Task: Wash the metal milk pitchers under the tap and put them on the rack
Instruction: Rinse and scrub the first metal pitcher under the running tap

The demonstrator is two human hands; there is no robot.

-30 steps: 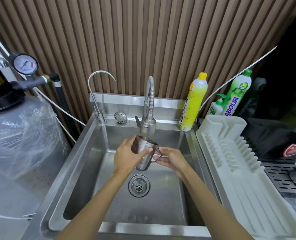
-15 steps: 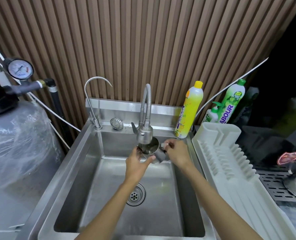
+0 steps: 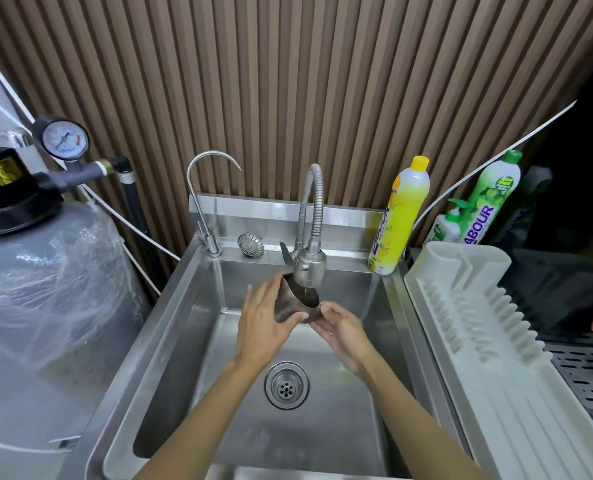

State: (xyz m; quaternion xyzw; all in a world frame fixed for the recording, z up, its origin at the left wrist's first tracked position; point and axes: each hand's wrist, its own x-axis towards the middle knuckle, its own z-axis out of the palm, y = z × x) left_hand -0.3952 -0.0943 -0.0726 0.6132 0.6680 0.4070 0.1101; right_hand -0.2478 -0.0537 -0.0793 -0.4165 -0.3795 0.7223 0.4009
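The ribbed wooden wall panel (image 3: 288, 81) shows brown vertical stripes. The stainless steel sink (image 3: 170, 341) and the shiny silver metal milk pitcher (image 3: 293, 303) are silver-grey. The tall plastic detergent bottle (image 3: 400, 216) is yellow with a yellow cap; the green plastic bottle (image 3: 489, 199) carries purple lettering. The ridged plastic dish rack (image 3: 478, 341) is off-white.

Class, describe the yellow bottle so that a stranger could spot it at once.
Find the steel sink. On its back right corner stands the yellow dish-soap bottle. Unlike the tall green bottle further right, its body and cap are yellow.
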